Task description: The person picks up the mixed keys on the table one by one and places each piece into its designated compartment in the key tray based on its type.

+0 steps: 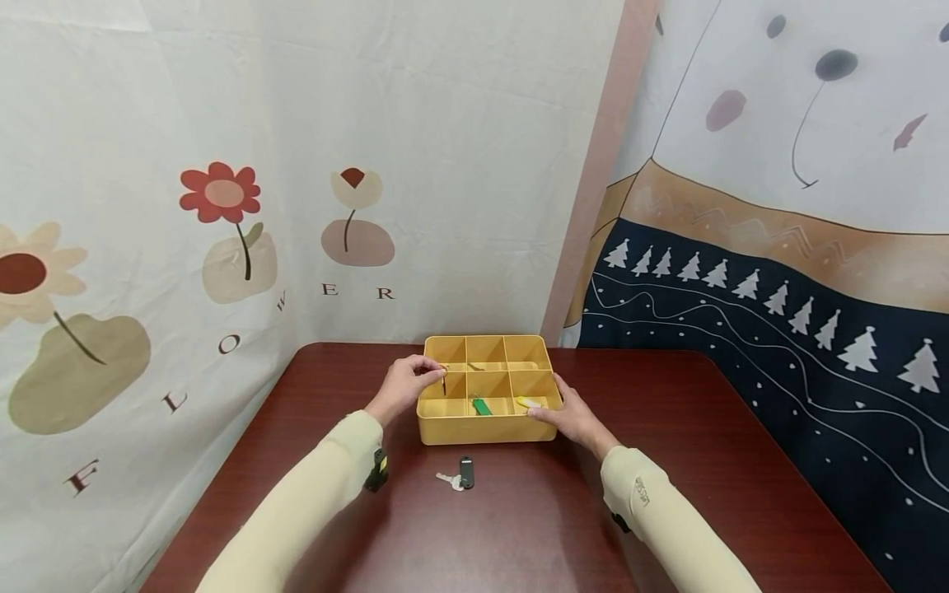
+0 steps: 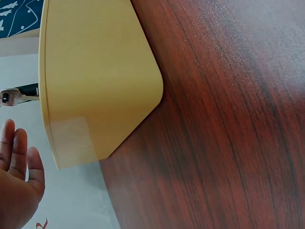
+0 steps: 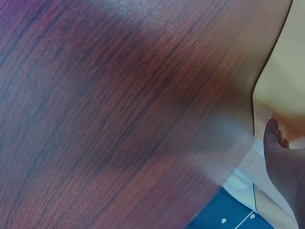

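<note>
A yellow compartment box (image 1: 489,430) stands on the table, divided into several sections. My left hand (image 1: 404,387) is over its left side and pinches a small dark key tag (image 1: 445,384) that hangs down. In the left wrist view this dark tag (image 2: 29,89) shows a metal piece at its end, partly behind the box wall. My right hand (image 1: 574,414) grips the box's right front corner, thumb over the rim. A green key tag (image 1: 482,407) lies in the front middle compartment. Beside my right thumb, a yellow key tag (image 1: 528,402) lies in the front right one.
In front of the box, a black key tag (image 1: 466,473) with a silver key (image 1: 450,480) lies on the dark red wooden table (image 1: 519,527). A small thin item (image 1: 475,366) is in the back middle compartment. Printed cloth (image 1: 460,165) hangs behind the table.
</note>
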Tool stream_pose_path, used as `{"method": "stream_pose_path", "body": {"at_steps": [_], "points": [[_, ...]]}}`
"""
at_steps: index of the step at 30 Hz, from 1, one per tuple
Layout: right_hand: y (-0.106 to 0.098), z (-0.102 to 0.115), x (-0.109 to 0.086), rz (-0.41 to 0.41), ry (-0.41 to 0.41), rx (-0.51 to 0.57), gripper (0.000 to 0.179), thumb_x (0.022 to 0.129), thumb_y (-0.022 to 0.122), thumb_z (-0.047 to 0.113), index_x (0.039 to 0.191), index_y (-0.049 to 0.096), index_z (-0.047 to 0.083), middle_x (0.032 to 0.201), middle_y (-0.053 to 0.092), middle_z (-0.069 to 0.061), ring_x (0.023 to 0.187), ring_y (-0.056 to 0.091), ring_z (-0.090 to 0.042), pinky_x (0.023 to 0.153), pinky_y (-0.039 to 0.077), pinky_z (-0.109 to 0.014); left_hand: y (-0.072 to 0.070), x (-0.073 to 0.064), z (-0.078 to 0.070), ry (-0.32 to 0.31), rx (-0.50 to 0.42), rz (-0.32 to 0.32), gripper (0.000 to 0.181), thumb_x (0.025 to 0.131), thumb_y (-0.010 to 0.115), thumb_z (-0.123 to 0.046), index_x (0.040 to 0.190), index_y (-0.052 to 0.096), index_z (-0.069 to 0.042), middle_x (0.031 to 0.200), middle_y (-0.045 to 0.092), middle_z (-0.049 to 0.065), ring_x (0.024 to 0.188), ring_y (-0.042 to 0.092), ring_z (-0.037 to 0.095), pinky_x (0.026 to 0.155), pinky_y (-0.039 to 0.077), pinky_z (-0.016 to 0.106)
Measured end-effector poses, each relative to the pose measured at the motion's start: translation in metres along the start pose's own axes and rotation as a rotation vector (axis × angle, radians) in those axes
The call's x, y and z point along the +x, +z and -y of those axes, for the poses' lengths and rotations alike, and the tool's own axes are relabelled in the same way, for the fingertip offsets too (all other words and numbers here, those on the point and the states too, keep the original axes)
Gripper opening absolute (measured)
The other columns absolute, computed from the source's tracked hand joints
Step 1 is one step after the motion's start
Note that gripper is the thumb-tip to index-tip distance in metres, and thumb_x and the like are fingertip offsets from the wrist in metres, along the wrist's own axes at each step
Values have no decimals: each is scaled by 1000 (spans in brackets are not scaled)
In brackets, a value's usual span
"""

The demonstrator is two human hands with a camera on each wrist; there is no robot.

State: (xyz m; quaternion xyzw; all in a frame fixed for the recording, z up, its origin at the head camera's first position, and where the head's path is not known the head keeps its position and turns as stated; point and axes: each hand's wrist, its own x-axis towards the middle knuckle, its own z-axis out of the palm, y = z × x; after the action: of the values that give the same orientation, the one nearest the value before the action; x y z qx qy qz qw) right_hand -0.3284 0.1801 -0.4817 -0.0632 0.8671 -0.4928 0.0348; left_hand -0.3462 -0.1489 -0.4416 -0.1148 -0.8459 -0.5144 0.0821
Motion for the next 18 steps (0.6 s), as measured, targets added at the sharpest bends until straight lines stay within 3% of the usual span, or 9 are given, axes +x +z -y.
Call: {"method": "stream_pose_path", "body": {"at_steps": [18], "points": [[1, -3, 3, -8, 8, -6, 96, 86, 80, 28, 158, 20, 7, 145, 39, -26, 130, 40, -36, 111, 29, -56, -1, 0, 2, -6, 19, -4, 13, 91, 73, -15, 99, 75, -5, 105, 71, 9, 95, 62, 22, 79, 48, 31]]}}
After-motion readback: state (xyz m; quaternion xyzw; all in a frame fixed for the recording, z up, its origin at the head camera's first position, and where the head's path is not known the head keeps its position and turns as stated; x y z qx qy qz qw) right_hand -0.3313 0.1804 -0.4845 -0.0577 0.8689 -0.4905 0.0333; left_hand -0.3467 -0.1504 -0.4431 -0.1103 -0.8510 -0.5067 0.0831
